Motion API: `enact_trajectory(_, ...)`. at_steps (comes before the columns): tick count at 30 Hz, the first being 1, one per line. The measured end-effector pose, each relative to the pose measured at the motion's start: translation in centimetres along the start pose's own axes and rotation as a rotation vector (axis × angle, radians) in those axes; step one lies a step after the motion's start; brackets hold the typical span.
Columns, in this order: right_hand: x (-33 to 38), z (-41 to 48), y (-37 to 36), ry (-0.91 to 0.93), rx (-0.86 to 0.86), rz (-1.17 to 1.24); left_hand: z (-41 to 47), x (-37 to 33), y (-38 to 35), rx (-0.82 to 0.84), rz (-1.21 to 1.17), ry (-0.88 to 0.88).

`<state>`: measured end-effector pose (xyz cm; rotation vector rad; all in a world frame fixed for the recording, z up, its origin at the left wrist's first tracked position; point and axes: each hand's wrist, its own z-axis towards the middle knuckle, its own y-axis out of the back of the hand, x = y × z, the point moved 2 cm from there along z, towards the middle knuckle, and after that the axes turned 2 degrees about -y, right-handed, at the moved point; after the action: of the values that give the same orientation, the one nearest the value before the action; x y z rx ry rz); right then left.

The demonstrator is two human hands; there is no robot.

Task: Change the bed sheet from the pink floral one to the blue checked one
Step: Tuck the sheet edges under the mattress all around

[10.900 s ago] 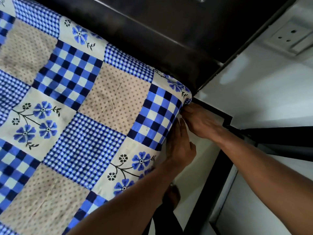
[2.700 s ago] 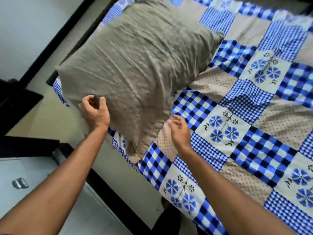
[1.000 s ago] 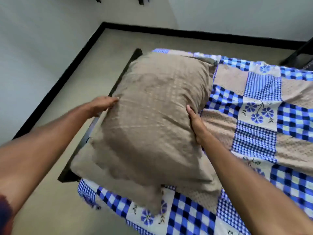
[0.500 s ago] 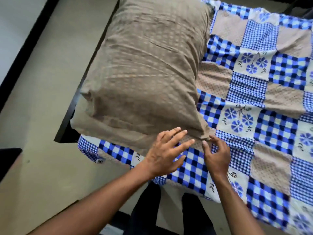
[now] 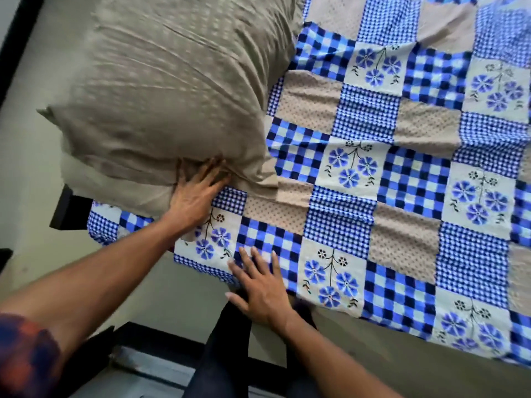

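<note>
The blue checked sheet (image 5: 373, 173), a patchwork of blue checks, flowers and beige dotted squares, covers the bed. A large beige pillow (image 5: 172, 90) lies on its left end. My left hand (image 5: 195, 193) presses with straight fingers against the pillow's near edge. My right hand (image 5: 261, 285) lies flat with spread fingers on the sheet's near edge. No pink floral sheet is in view.
A dark bed frame corner (image 5: 66, 208) sticks out under the pillow at the left. Pale floor (image 5: 26, 173) runs along the left side. My dark-trousered legs (image 5: 224, 357) stand close against the bed's near side.
My left hand has moved up from hovering over the sheet to press on the pillow's near edge. My right hand has dropped back to the sheet's near edge and flattened.
</note>
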<state>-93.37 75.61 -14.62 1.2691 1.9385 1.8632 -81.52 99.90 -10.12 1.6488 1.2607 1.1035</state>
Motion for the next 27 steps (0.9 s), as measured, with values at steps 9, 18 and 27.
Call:
enact_trajectory(9, -12.5, -1.1, 6.8, -0.485, -0.084, -0.011, -0.7, -4.2, 0.5, 0.029, -0.263, 0.312)
enact_trajectory(18, -8.2, -5.6, 4.4, -0.330, -0.116, -0.013, -2.2, -10.5, -0.4, 0.101, -0.392, 0.260)
enact_trajectory(27, -16.0, -2.6, 6.6, -0.343, 0.076, 0.005, -12.3, -14.6, -6.9, 0.232, -0.379, 0.285)
